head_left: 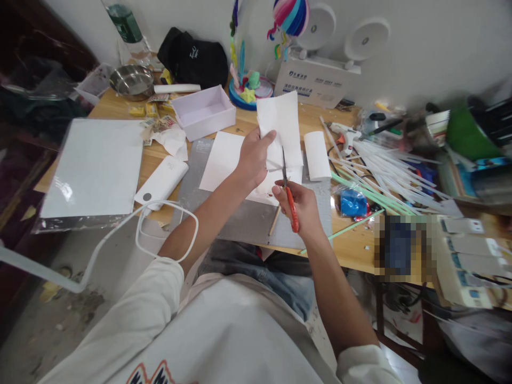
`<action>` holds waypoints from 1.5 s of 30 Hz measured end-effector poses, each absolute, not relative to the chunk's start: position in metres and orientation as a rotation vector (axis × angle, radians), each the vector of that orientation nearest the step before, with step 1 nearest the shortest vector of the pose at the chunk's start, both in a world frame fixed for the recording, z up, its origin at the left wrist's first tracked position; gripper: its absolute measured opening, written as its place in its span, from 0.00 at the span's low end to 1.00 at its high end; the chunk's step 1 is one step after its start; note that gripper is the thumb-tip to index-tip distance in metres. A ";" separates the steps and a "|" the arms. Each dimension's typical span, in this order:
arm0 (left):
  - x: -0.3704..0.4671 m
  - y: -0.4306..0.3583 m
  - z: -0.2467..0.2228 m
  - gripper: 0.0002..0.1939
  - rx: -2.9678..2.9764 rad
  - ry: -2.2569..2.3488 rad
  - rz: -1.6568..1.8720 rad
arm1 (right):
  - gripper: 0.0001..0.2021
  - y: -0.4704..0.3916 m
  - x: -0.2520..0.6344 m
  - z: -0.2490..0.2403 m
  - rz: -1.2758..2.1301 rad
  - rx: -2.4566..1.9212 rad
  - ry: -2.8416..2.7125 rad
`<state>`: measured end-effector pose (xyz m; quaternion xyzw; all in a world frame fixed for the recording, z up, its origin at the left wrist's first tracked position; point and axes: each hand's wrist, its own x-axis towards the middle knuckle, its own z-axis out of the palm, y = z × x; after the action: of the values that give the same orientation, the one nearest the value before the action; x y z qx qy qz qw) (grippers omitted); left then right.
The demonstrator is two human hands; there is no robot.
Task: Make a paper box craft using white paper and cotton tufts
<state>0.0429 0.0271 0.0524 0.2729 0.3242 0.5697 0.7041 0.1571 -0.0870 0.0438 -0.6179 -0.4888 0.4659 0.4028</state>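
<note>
Left hand (254, 153) grips bent white paper sheet (282, 117). Right hand (306, 205) grasps orange-handled metal scissors (294, 213) at the sheet's six o'clock edge.

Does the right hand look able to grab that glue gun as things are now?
Probably not as it is: the right hand is holding the scissors. Otherwise the glue gun looks within reach, past the curled paper, and nothing seems to cover it.
</note>
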 end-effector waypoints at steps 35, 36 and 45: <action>0.043 0.024 0.058 0.13 0.600 0.746 1.252 | 0.26 -0.089 0.153 0.033 0.921 -1.718 -1.325; 0.043 0.024 0.058 0.13 0.597 0.746 1.251 | 0.27 -0.089 0.152 0.033 0.917 -1.725 -1.327; 0.042 0.024 0.057 0.11 0.579 0.766 1.248 | 0.27 -0.091 0.153 0.040 0.791 -1.778 -1.481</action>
<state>0.0416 0.0241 0.0572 0.2603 0.3445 0.5615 0.7059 0.1533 -0.0906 0.0404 -0.6834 -0.5692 0.3041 0.3412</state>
